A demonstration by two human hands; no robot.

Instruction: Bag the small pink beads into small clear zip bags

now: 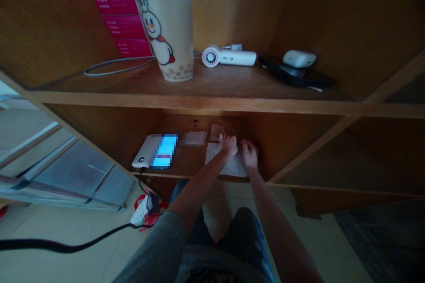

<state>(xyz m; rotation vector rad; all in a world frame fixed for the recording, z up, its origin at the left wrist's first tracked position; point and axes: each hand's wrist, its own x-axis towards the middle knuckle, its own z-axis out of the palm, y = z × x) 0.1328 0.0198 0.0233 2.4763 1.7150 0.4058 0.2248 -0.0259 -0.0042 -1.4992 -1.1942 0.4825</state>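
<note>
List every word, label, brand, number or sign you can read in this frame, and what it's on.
No text reads clearly.
Pink card: white print, too blurred.
Cup: crowned snowman picture; no legible word.
White fan: marks too small.
White device: dark round mark, too small.
Phone: screen pixelated, unreadable.
Clear packet and white sheet: nothing legible.
</note>
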